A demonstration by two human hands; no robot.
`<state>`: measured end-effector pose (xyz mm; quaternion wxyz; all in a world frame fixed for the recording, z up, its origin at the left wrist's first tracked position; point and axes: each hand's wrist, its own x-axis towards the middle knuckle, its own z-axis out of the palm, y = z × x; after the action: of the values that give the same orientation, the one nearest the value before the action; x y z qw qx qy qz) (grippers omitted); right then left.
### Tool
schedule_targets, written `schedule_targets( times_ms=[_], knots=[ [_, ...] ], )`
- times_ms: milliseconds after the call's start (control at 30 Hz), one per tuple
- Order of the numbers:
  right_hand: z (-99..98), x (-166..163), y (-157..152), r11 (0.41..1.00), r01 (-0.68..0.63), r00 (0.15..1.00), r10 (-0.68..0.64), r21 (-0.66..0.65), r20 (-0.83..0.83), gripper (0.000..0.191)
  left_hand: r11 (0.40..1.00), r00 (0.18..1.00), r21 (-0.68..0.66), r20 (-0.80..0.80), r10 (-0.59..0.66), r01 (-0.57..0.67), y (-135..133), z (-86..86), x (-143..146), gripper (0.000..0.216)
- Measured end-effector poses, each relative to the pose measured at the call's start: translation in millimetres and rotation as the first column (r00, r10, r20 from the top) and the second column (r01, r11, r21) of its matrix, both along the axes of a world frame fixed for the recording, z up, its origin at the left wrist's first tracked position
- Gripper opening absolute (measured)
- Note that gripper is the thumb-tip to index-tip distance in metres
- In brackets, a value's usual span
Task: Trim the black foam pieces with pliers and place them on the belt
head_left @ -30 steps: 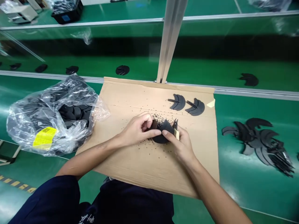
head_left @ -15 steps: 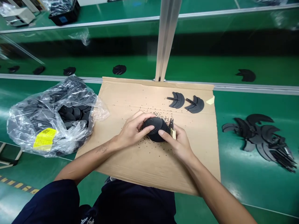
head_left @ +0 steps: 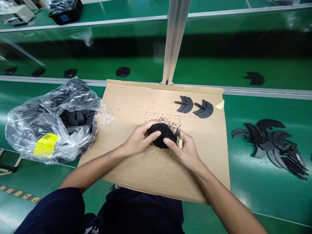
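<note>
A round black plastic piece point(head_left: 161, 135), apparently of overlapping layers, is held over the cardboard sheet point(head_left: 136, 174). My left hand point(head_left: 141, 138) is closed on its left side, with the thumb across its top face. My right hand point(head_left: 186, 148) grips nippers point(head_left: 179, 138) with pale handles and dark jaws pointing up, away from me. The right thumb also presses on the right edge of the black piece. Tiny black bits point(head_left: 168, 121) lie scattered around and beyond the piece. The fingers beneath it are hidden.
Left, a clear plastic bag point(head_left: 24, 130) holds many black discs. Two fanned black pieces point(head_left: 204, 109) lie at the cardboard's back right. A pile of black curved parts point(head_left: 270, 143) is on the green bench further right. A metal post point(head_left: 174, 42) stands behind the cardboard.
The black piece has tilted and turned slightly in my hands, so its layered edges show less. My right hand and the nippers have shifted slightly. The camera view has moved a little.
</note>
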<state>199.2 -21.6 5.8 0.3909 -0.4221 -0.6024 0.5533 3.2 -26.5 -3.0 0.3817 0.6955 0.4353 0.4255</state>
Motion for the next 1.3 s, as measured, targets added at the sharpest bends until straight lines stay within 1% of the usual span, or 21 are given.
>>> schedule_targets(
  times_ms=[67,100,167,267,367,500,567,633,667,700,767,833,900,967,1033,1167,1300],
  knots=[
    [-1.3,0.6,-0.5,0.999,0.003,0.998,-0.006,0.05,0.058,0.032,0.998,0.998,-0.039,0.046,-0.037,0.039,0.3,-0.2,-1.9,0.026],
    [-1.7,1.2,-0.6,0.996,0.011,0.997,-0.018,0.085,0.08,0.029,0.998,0.998,-0.039,0.039,-0.043,0.045,0.4,0.8,-3.3,0.026],
    [-2.3,2.6,-0.5,0.986,0.039,0.993,-0.057,0.162,0.107,0.024,0.997,0.997,-0.01,-0.011,-0.071,0.071,0.6,4.4,-6.7,0.026],
    [-2.9,4.3,0.1,0.964,0.07,0.988,-0.103,0.258,0.117,0.018,0.989,0.985,0.049,-0.104,-0.135,0.141,0.1,9.4,-10.8,0.029],
    [-3.7,4.9,0.4,0.954,0.04,0.984,-0.088,0.297,0.152,0.016,0.978,0.97,0.09,-0.169,-0.173,0.19,-1.6,9.1,-12.4,0.033],
    [-4.2,4.8,-0.4,0.95,0.009,0.973,-0.081,0.313,0.218,0.02,0.974,0.961,0.114,-0.22,-0.169,0.197,-5.3,3.6,-11.7,0.039],
    [-4.3,5.1,-0.7,0.939,-0.015,0.969,-0.072,0.344,0.238,0.015,0.976,0.953,0.101,-0.257,-0.162,0.194,-7.2,1.9,-10.9,0.041],
    [-5.0,5.7,-0.8,0.907,-0.057,0.969,-0.051,0.417,0.242,0.007,0.978,0.95,0.099,-0.273,-0.15,0.183,-8.6,2.1,-10.5,0.043],
    [-5.7,6.1,-0.8,0.883,-0.073,0.971,-0.043,0.464,0.234,0.003,0.979,0.956,0.111,-0.257,-0.139,0.173,-9.1,2.8,-10.6,0.043],
    [-6.8,6.4,-0.8,0.854,-0.081,0.976,-0.037,0.513,0.216,0.005,0.979,0.967,0.13,-0.221,-0.123,0.155,-9.3,3.8,-10.8,0.043],
    [-9.8,6.8,-0.8,0.798,-0.074,0.986,-0.03,0.598,0.162,0.012,0.978,0.99,0.177,-0.111,-0.09,0.109,-9.4,6.3,-11.8,0.041],
    [-13.2,6.8,-1.1,0.752,-0.058,0.992,-0.028,0.657,0.12,0.015,0.975,0.997,0.208,-0.012,-0.072,0.073,-9.3,8.2,-12.7,0.035],
    [-16.3,6.3,-1.5,0.724,-0.063,0.994,-0.018,0.687,0.11,0.018,0.972,0.997,0.229,0.046,-0.059,0.047,-9.5,9.0,-12.9,0.03],
    [-18.4,5.7,-1.9,0.715,-0.069,0.994,-0.013,0.696,0.111,0.018,0.972,0.996,0.234,0.079,-0.04,0.02,-10.0,8.8,-12.5,0.029],
    [-19.4,5.2,-2.1,0.718,-0.077,0.993,-0.005,0.692,0.116,0.019,0.97,0.995,0.242,0.092,-0.025,0.001,-10.3,8.5,-11.7,0.026],
    [-19.4,4.9,-2.6,0.725,-0.097,0.99,-0.002,0.682,0.142,0.02,0.959,0.997,0.284,0.073,-0.038,0.016,-10.5,9.0,-10.9,0.019],
    [-17.4,4.1,-4.1,0.754,-0.118,0.988,0.023,0.647,0.153,0.021,0.942,0.998,0.337,0.053,-0.023,0.004,-11.3,10.2,-11.7,0.019]
  ],
)
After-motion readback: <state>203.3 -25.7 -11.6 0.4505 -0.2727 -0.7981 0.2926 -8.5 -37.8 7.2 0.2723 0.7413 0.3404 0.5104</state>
